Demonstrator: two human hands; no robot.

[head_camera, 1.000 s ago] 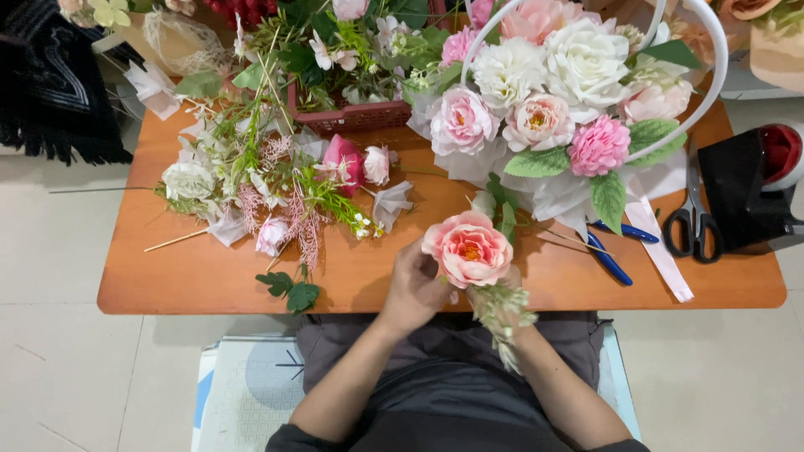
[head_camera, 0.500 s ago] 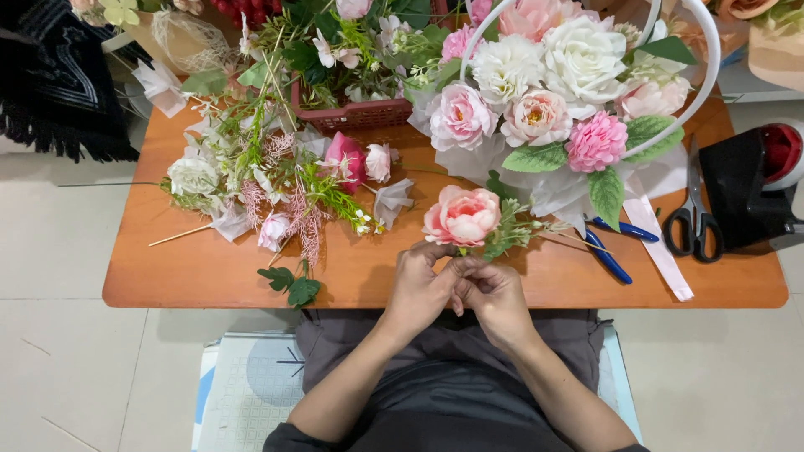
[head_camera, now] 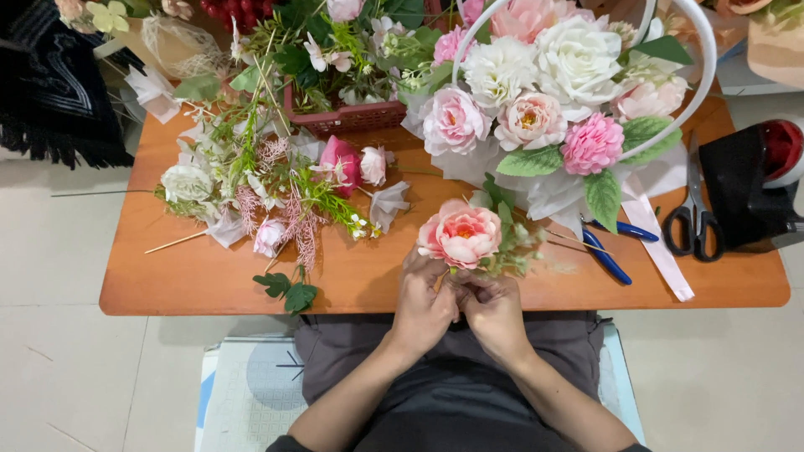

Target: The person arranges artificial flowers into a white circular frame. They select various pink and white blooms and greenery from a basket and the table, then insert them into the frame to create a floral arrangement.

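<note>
**A:** Which step is this?

**B:** I'd judge it as working on the stem of the pink peony (head_camera: pixel 460 234). Both hands meet just below the bloom, at the near edge of the orange table (head_camera: pixel 167 289). The left hand (head_camera: pixel 423 305) and the right hand (head_camera: pixel 494 314) have their fingers curled in tight on the stem, thumbs touching; nothing else is in either grasp.

**B:** The stem itself is hidden between the fingers, so I cannot tell whether it is being bent, wrapped or only pinched.

**A:** How does the flower lie?

**B:** Its long axis runs from the hands away toward the white-handled flower basket (head_camera: pixel 578 92). The head points that way and slightly left, face tilted up at the camera, with a leafy sprig (head_camera: pixel 511 247) just right of it.

**A:** What does the next move call for?

**B:** Probably a firm pinch with one hand while the other shifts along the stem. The blue-handled pliers (head_camera: pixel 611 251) lie near, to the right of the bloom; the scissors (head_camera: pixel 693 213) farther right.
</note>
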